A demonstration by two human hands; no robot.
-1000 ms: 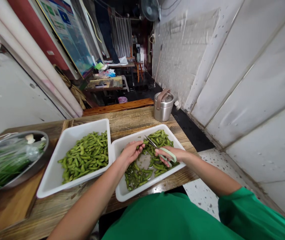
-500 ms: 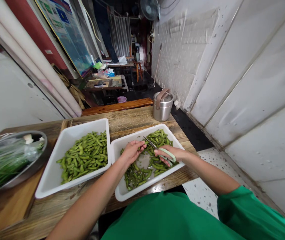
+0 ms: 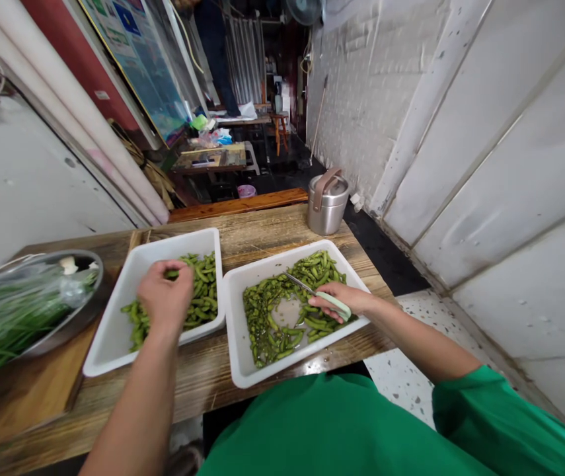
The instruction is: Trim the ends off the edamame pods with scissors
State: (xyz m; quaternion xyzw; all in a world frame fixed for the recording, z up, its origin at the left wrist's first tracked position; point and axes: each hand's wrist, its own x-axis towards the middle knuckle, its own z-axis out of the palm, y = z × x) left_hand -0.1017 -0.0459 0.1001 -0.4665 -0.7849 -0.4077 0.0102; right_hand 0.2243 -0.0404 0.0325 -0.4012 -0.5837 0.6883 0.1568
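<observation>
My left hand (image 3: 166,294) is over the left white tray (image 3: 106,344), its thumb and fingers curled in a pinch above a heap of green edamame pods (image 3: 205,294). Whether a pod is between the fingertips is hard to make out. In my right hand (image 3: 349,297) are scissors (image 3: 332,304) with pale green handles, the blades pointing up and left over the right white tray (image 3: 235,330). More pods (image 3: 265,304) lie wet in that tray, around a patch of bare bottom with murky water and small bits.
A steel pot with a brown handle (image 3: 328,205) stands at the table's far right corner. At the left, a metal bowl (image 3: 84,311) with bagged green stalks (image 3: 29,304) sits on a wooden board (image 3: 39,390). Another person's dark-trousered leg (image 3: 217,59) shows far back.
My left hand has moved left from the right tray to above the left tray. My right hand stays over the right tray with the scissors, whose handles look closer together.
</observation>
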